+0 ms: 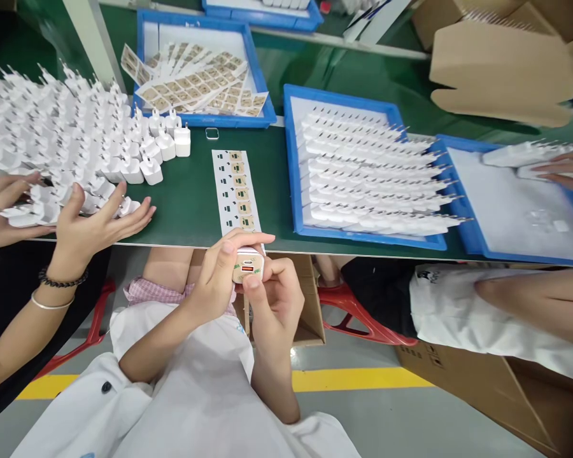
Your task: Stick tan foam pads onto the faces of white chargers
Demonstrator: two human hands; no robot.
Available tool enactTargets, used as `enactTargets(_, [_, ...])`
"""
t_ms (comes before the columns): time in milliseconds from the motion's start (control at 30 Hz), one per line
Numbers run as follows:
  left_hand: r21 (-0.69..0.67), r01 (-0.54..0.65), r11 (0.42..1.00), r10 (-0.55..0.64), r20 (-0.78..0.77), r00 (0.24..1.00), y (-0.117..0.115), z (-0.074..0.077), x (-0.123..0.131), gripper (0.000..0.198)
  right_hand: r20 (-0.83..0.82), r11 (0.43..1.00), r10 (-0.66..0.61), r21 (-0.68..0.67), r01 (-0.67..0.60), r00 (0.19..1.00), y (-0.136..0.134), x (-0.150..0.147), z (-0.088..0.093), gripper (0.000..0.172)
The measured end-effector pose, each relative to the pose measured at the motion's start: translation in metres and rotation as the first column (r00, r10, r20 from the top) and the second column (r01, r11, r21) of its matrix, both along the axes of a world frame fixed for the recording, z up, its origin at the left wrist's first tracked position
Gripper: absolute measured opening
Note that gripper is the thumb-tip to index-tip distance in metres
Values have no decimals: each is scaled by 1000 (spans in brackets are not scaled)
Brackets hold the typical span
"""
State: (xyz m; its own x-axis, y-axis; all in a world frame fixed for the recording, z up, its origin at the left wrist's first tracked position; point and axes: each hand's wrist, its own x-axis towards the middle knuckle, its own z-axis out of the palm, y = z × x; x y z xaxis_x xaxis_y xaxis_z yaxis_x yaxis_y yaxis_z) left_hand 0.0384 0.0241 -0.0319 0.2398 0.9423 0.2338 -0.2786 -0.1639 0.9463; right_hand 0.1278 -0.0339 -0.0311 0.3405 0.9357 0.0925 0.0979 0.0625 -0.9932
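Observation:
My left hand [217, 277] and my right hand [274, 299] are both closed around one white charger plug [248, 266], held just below the table's front edge. Its port face points up at me, with an orange port showing. My left thumb presses on that face and my right thumb touches its lower edge. On the green table [191, 203] just above my hands lies a white strip of small gold stickers [233, 191].
A crowd of white chargers [67, 140] stands at the left, where another person's hands [76, 219] handle some. Blue trays hold sticker sheets [195, 83] and rows of chargers [367, 172]. A third person's hand [566, 168] reaches into the right tray. Cardboard boxes sit at top right.

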Motion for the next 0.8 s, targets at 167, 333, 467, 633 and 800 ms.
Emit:
enactTargets(167, [-2,8,1000,-8,-17,1000,2,-1,-2,60,-40,998,36,46,-34,999,-2,2,-6,27])
enactTargets(333, [6,85,996,-85,-12,996,5,-3,-4,53,-63,999,25,42,-22,998,-4,4,-7,23])
enactTargets(467, [51,-9,999,14,-87,996,8,-2,-3,39,-122,991,95,104,-82,988,-2,6,-13,28])
enactTargets(633, [58,-17,998,22,-90,996,1,3,4,30,-394,989,116,-42,-144,912,2,11,-32,39])
enactTargets(800, [251,50,967,55,-395,917,-8,-1,24,20,-795,967,-9,-161,-196,606,3,26,-38,35])
